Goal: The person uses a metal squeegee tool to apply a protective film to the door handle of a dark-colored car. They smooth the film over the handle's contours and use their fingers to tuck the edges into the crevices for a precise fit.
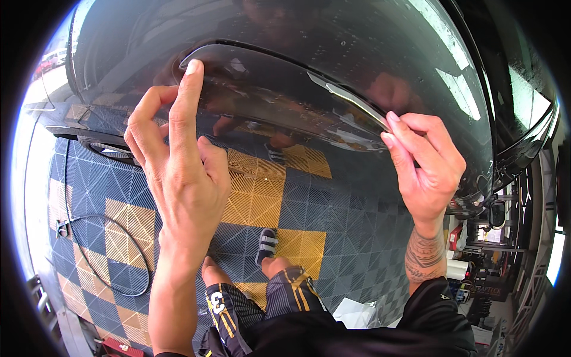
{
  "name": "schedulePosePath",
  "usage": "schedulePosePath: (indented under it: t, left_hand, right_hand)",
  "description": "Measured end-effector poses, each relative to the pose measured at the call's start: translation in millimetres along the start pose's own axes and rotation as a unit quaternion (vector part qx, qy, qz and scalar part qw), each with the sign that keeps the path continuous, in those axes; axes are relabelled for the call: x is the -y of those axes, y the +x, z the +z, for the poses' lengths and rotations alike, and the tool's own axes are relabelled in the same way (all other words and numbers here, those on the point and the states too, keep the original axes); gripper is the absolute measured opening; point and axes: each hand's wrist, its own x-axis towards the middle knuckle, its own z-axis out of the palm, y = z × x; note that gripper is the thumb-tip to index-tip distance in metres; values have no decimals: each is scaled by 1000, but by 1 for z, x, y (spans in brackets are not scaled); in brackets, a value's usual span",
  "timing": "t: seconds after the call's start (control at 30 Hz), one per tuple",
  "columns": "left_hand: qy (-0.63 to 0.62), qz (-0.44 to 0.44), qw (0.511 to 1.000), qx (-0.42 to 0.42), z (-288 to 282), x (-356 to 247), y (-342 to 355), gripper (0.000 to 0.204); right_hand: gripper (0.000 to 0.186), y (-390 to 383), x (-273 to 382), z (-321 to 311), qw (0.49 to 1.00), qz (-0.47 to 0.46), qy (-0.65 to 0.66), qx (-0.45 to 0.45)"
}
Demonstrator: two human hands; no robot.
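Observation:
A dark, glossy car body panel [285, 30] dotted with water drops fills the top of the view. Against it lies a curved piece of clear, shiny film [267, 89], its upper edge arching between my hands. My left hand [181, 143] has its index finger stretched up, the tip touching the film's left end; the other fingers are bent and apart from it. At the film's right end, my right hand [425, 154] pinches the corner between thumb and fingers. A bright reflection runs along the film's edge beside that pinch. How much of the film touches the panel, I cannot tell.
My legs stand on a floor of dark and tan ribbed tiles [253, 196]. A black cable [148, 262] loops across it at left. White crumpled sheeting [357, 312] lies near my right leg. Shelves with tools and a white roll [457, 269] stand at right.

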Motion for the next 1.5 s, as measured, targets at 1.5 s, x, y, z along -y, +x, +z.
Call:
schedulePosePath:
  t: [1.5]
  left_hand:
    - [41, -10, 999, -16, 8, -6, 1, 68]
  right_hand:
    - [26, -33, -28, -19, 998, 52, 4, -16]
